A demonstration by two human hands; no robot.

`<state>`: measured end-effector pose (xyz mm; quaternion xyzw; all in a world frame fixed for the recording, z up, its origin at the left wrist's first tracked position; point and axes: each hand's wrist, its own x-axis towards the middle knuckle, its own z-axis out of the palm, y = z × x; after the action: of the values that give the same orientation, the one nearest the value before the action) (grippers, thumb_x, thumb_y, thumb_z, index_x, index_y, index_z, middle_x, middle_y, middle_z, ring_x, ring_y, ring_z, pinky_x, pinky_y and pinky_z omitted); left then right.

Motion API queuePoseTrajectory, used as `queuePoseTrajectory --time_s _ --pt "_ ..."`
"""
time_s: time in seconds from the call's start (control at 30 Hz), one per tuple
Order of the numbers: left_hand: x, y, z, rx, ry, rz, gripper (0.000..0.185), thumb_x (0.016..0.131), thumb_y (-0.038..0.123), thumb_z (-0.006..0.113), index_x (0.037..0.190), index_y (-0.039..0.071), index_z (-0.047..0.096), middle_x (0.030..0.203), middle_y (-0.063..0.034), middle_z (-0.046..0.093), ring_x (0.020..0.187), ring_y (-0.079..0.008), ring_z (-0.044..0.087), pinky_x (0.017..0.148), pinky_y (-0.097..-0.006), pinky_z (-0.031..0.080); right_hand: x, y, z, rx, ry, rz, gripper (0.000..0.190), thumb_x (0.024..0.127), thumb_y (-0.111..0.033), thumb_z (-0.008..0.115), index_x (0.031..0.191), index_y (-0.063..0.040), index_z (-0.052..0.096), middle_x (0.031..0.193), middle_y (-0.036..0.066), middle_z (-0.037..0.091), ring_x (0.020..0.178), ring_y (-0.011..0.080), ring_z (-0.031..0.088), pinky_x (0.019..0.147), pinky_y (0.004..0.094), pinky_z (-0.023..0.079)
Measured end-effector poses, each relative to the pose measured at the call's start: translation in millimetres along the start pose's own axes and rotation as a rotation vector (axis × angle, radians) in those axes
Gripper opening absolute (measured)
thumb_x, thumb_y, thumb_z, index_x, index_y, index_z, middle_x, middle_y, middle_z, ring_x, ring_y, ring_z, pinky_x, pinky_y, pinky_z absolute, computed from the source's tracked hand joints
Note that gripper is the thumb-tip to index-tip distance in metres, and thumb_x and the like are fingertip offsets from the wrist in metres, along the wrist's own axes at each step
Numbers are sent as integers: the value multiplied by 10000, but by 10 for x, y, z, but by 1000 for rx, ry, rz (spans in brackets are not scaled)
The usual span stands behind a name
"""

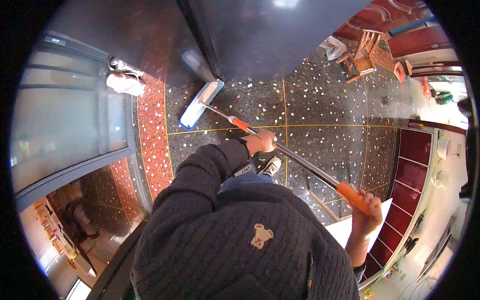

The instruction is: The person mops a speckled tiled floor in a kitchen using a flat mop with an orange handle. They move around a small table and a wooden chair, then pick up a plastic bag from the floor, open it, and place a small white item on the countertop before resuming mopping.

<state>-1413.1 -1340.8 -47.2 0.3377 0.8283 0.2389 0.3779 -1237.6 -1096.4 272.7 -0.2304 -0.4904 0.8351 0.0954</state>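
A flat mop with a pole of metal and orange grips [307, 161] slants across the view in front of my body. My left hand [263, 141] is closed around the pole just above its lower orange grip [240, 123]. At the upper end, my right hand [369, 213] holds the long orange handle grip. The mop's flat head [202, 105], with a blue edge, rests on the dark speckled terrazzo floor [318, 101]. Its far end meets the foot of a dark glossy panel [258, 41], where a blurred reflection of the head shows.
A sliding frosted-glass door [75, 116] stands at left, with a pinkish-white object [125, 84] beside it. A wooden chair [360, 56] and a plastic bag [333, 48] are at the far right. Dark red cabinets [412, 148] line the right side. My shoe [272, 165] is below the pole.
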Motion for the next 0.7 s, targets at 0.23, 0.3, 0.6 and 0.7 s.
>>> queuePoseTrajectory --time_s 0.23,0.3,0.6,0.7 --pt "369 696 157 -107 -259 243 241 717 284 613 811 64 641 742 -129 626 729 -318 610 615 -421 473 -781 -247 -348 31 471 -95 62 751 -94 500 695 -68 497 821 102 515 1006 337 519 603 500 565" --pt "442 920 186 -15 -316 310 224 695 237 631 822 53 631 746 -137 614 727 -301 597 621 -425 459 -1018 -300 -371 13 487 -107 81 767 -114 527 706 -70 497 799 88 529 979 312 544 662 496 540" --pt "909 1734 282 48 -374 477 187 673 225 652 805 94 675 762 -98 646 749 -277 622 654 -422 480 -1542 -345 -217 77 644 -353 82 787 -150 568 786 -69 587 873 87 586 939 268 544 825 437 455" --pt "1033 1666 310 35 -147 374 158 715 277 642 792 142 670 787 -57 636 834 -295 594 676 -450 483 -1429 -205 -210 85 713 -358 64 784 -107 521 767 -60 560 911 84 563 1049 261 513 805 404 470"
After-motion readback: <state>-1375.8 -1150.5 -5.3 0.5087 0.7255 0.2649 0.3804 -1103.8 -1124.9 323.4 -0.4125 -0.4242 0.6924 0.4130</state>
